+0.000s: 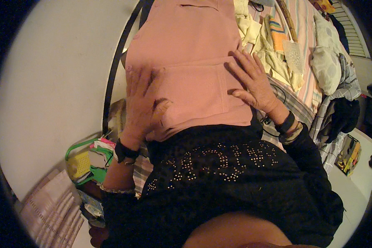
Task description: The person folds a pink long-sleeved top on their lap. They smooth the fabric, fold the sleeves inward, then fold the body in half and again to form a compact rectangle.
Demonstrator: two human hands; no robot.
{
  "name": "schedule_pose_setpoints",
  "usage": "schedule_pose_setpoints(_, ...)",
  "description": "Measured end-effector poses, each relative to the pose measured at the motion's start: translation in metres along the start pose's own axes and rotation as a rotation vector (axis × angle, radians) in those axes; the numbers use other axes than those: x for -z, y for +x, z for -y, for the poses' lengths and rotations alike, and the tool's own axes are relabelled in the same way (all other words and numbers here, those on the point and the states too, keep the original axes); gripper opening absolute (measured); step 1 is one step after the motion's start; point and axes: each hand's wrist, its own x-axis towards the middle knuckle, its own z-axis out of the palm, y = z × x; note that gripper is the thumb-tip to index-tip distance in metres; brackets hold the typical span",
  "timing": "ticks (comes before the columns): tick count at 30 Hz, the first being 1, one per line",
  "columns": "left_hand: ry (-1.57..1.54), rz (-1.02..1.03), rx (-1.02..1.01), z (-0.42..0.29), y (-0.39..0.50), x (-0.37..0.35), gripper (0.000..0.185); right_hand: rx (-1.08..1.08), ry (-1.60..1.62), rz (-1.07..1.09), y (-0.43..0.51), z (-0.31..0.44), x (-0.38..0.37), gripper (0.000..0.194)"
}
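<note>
A pink buttoned garment (192,83) with a patch pocket lies spread before me, its near hem against my black studded top (217,161). My left hand (142,99), blurred, rests or hovers over the garment's left part beside the buttoned edge, fingers apart. On the right, my right hand (251,77) lies with spread fingers over the right edge, next to the pocket. Neither hand grips anything that I can see. Both wrists wear dark bands. What lies beneath the garment is mostly hidden.
Cream cloths (266,59), an orange striped cloth (278,34) and a fly swatter (293,55) lie on a striped bedcover (308,18) at right. A pale pillow (327,68) is beyond. A white wall (59,68) stands left, above a green-handled basket (79,162).
</note>
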Motion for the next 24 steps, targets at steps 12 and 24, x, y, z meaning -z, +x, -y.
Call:
schedule_pose_setpoints(12, -0.012, 0.255, -0.152, -0.019, 0.029, -0.005, 0.070, 0.243, -0.031, 0.078, 0.043, 0.034, -0.032, 0.073)
schedule_pose_setpoints(24, -0.215, 0.309, 0.160, 0.006, 0.014, -0.007, 0.068, 0.274, -0.002, 0.018, 0.033, -0.007, -0.041, 0.066)
